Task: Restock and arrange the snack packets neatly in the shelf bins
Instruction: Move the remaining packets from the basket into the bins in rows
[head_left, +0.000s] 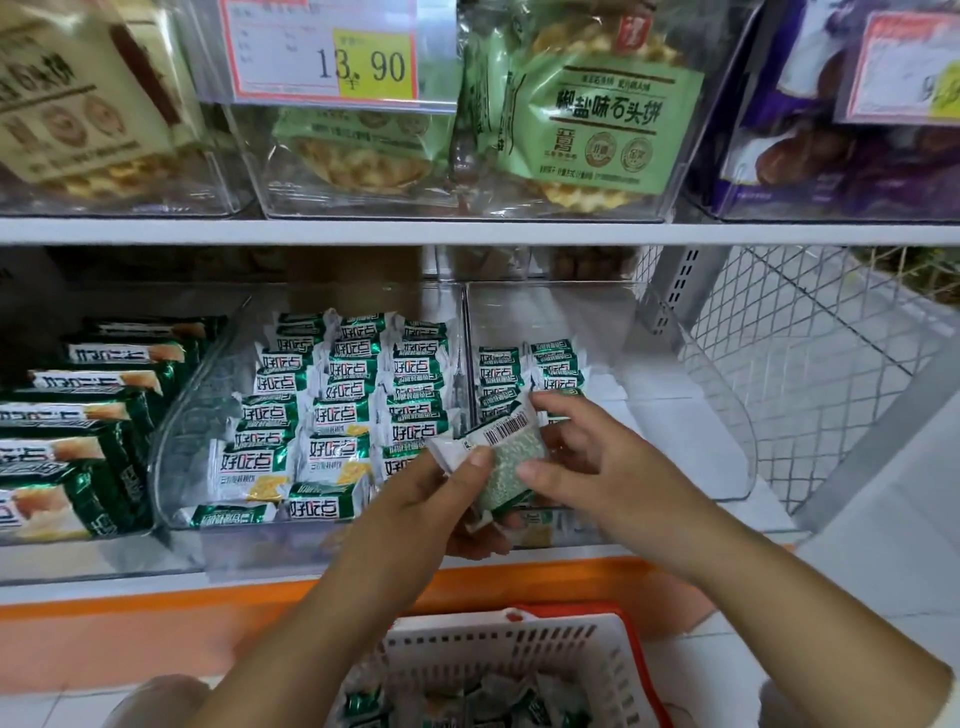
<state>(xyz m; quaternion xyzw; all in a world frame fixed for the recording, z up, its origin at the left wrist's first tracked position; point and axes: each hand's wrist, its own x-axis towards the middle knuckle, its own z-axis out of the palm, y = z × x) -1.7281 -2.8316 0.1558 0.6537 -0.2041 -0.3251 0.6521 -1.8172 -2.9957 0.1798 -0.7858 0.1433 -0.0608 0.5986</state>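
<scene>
Two hands share one snack packet over the front of the part-filled bin.

The left hand pinches the packet's near left end, thumb on top. The right hand grips its right side, fingers curled over the far edge. The packet lies tilted and barcode side up between the two hands, over the front part of the clear right-hand bin, just beside the two short rows inside it. To do this step well, I judge the packet should be turned label up to match its neighbours. It should then be laid at the front end of a row with edges squared, overlapping as in the full bin to the left. Spare packets sit in the white basket below the forearms.
</scene>
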